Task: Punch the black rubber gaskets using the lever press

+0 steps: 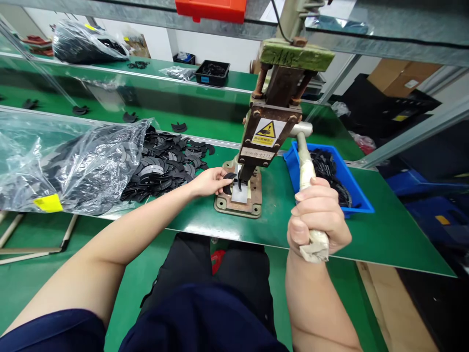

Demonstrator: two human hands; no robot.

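Note:
A hand press (271, 112) with a yellow warning label stands on the green bench. My left hand (210, 183) is at the left of its base plate (238, 209), thumb and fingers pinching a small black curved plastic piece (229, 176). Another dark curved part (240, 182) shows just under the ram, above a light metal plate (239, 195); how it is seated I cannot tell. My right hand (319, 217) is wrapped round the press lever (307, 168), whose grip is bound in pale tape. The lever points down toward me.
Left of the press, black curved pieces (164, 164) spill from a clear plastic bag (73, 168). A blue bin (361, 203) of black parts stands at the right, behind the lever. A metal shelf (403, 36) crosses overhead. Behind, a conveyor (146, 100) carries several loose pieces.

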